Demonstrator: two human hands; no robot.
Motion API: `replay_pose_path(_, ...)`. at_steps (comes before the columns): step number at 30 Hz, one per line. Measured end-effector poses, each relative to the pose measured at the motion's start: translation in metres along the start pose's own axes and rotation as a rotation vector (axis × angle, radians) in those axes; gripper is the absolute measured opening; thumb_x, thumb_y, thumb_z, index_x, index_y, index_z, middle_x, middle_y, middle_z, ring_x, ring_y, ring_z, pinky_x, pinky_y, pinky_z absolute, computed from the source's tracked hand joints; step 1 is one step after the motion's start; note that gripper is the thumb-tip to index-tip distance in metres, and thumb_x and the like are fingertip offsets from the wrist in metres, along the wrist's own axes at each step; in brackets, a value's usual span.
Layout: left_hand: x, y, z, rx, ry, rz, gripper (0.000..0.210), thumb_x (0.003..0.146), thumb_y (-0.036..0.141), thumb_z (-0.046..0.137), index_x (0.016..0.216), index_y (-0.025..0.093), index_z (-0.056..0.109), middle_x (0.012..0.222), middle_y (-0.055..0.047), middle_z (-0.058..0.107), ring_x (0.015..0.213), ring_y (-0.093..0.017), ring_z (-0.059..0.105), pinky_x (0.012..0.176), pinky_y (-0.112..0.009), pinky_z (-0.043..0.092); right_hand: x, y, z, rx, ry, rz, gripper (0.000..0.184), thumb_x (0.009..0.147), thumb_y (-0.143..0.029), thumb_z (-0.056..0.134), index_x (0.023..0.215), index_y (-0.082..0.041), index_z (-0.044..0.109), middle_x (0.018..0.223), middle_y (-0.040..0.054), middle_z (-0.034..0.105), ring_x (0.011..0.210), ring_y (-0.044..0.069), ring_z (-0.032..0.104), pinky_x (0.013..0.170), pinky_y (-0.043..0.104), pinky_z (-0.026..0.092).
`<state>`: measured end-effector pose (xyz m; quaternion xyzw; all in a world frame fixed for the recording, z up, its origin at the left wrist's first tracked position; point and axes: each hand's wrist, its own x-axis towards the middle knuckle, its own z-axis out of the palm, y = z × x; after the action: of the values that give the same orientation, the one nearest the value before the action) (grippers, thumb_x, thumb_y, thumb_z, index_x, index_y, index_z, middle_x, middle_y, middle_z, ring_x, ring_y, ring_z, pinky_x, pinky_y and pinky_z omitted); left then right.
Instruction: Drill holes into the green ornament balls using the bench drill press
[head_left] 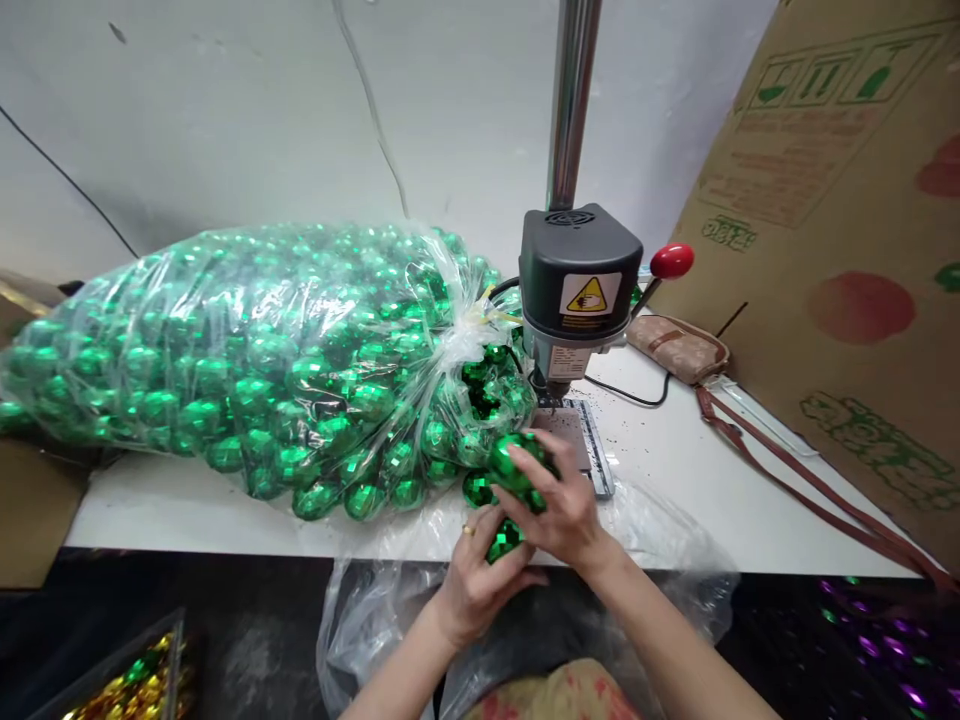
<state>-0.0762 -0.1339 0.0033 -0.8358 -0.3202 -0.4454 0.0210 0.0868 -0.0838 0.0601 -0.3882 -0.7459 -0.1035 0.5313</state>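
Note:
My left hand [474,585], with a ring on one finger, curls around a shiny green faceted ball [507,540] at the table's front edge. Just above it, my right hand [566,510] is closed over another green faceted ball [510,458], its fingers slightly blurred. A further green ball [478,489] rests beside my hands. Directly behind them stands a small bench drill press [579,280] with a metal base plate [596,460]. To the left lies a large clear plastic bag [300,330] full of green balls, gathered and tied near its right end.
A red-knobbed lever [672,261] sticks out from the drill press. On the right are a small strapped pouch [679,347] and a tall cardboard box [840,240]. Clear plastic sheeting [375,630] hangs over the front edge. A container of gold balls [124,690] sits below left.

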Motion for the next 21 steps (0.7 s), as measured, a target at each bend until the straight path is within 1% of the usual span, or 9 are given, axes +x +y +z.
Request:
replay_pose_path(2, 0.013, 0.007, 0.016, -0.119, -0.028, -0.154, 0.021, 0.089, 0.034, 0.069, 0.105, 0.02, 0.066, 0.125, -0.014, 0.055, 0.115, -0.024, 0.061, 0.089, -0.037, 0.058, -0.022, 0.021, -0.024, -0.057, -0.003, 0.126, 0.059, 0.085, -0.033, 0.068, 0.139, -0.029, 0.046, 0.121, 0.0103, 0.057, 0.11, 0.019, 0.063, 0.087, 0.032, 0.061)
replay_pose_path(4, 0.028, 0.006, 0.031, -0.197, -0.014, -0.283, 0.019, 0.089, 0.029, 0.068, 0.105, 0.02, 0.065, 0.123, -0.013, 0.054, 0.117, -0.024, 0.061, 0.091, -0.036, 0.058, -0.04, 0.047, -0.047, -0.142, -0.001, 0.283, 0.055, 0.086, -0.035, 0.066, 0.137, -0.025, 0.05, 0.116, 0.0113, 0.059, 0.106, 0.021, 0.064, 0.086, 0.037, 0.061)
replay_pose_path(5, 0.035, 0.002, 0.039, -0.206, -0.004, -0.305, 0.019, 0.089, 0.026, 0.066, 0.107, 0.02, 0.065, 0.124, -0.013, 0.054, 0.119, -0.024, 0.061, 0.093, -0.036, 0.057, -0.047, 0.06, -0.057, -0.182, -0.006, 0.354, 0.053, 0.086, -0.036, 0.066, 0.136, -0.024, 0.051, 0.114, 0.0112, 0.061, 0.102, 0.022, 0.064, 0.084, 0.039, 0.06)
replay_pose_path(7, 0.048, -0.01, 0.051, -0.161, -0.011, -0.273, 0.026, 0.089, 0.022, 0.063, 0.115, 0.02, 0.064, 0.131, -0.015, 0.052, 0.126, -0.026, 0.058, 0.099, -0.039, 0.055, -0.057, 0.081, -0.074, -0.246, -0.018, 0.458, 0.053, 0.087, -0.041, 0.065, 0.134, -0.022, 0.053, 0.11, 0.0112, 0.063, 0.096, 0.023, 0.065, 0.079, 0.04, 0.06)
replay_pose_path(9, 0.058, -0.024, 0.059, -0.062, -0.06, -0.24, 0.036, 0.09, 0.021, 0.061, 0.127, 0.021, 0.06, 0.145, -0.018, 0.046, 0.134, -0.029, 0.053, 0.103, -0.042, 0.053, -0.064, 0.093, -0.084, -0.282, -0.033, 0.517, 0.053, 0.087, -0.046, 0.063, 0.133, -0.022, 0.055, 0.11, 0.0111, 0.064, 0.096, 0.023, 0.065, 0.078, 0.04, 0.059)
replay_pose_path(12, 0.067, -0.039, 0.065, 0.126, -0.15, -0.309, 0.046, 0.093, 0.023, 0.058, 0.139, 0.023, 0.053, 0.154, -0.02, 0.04, 0.134, -0.033, 0.053, 0.101, -0.046, 0.054, -0.069, 0.096, -0.084, -0.29, -0.062, 0.539, 0.054, 0.086, -0.048, 0.063, 0.134, -0.025, 0.054, 0.115, 0.0096, 0.063, 0.103, 0.023, 0.066, 0.084, 0.038, 0.06)
replay_pose_path(15, 0.073, -0.05, 0.067, 0.281, -0.203, -0.398, 0.05, 0.093, 0.024, 0.057, 0.143, 0.023, 0.052, 0.15, -0.021, 0.045, 0.124, -0.036, 0.061, 0.094, -0.049, 0.057, -0.071, 0.089, -0.077, -0.278, -0.101, 0.525, 0.053, 0.087, -0.047, 0.063, 0.135, -0.029, 0.053, 0.118, 0.0076, 0.061, 0.105, 0.02, 0.065, 0.082, 0.033, 0.06)
replay_pose_path(17, 0.077, -0.059, 0.068, 0.321, -0.219, -0.414, 0.052, 0.092, 0.022, 0.057, 0.144, 0.023, 0.052, 0.148, -0.022, 0.047, 0.122, -0.038, 0.061, 0.093, -0.05, 0.057, -0.072, 0.086, -0.073, -0.272, -0.121, 0.516, 0.052, 0.088, -0.046, 0.063, 0.136, -0.031, 0.052, 0.118, 0.0069, 0.06, 0.105, 0.019, 0.066, 0.081, 0.031, 0.06)
replay_pose_path(21, 0.087, -0.081, 0.067, 0.299, -0.222, -0.442, 0.055, 0.089, 0.022, 0.06, 0.144, 0.023, 0.053, 0.15, -0.022, 0.042, 0.125, -0.038, 0.06, 0.092, -0.047, 0.057, -0.076, 0.085, -0.072, -0.272, -0.138, 0.506, 0.051, 0.088, -0.044, 0.063, 0.136, -0.031, 0.051, 0.118, 0.0068, 0.059, 0.105, 0.018, 0.066, 0.081, 0.03, 0.061)
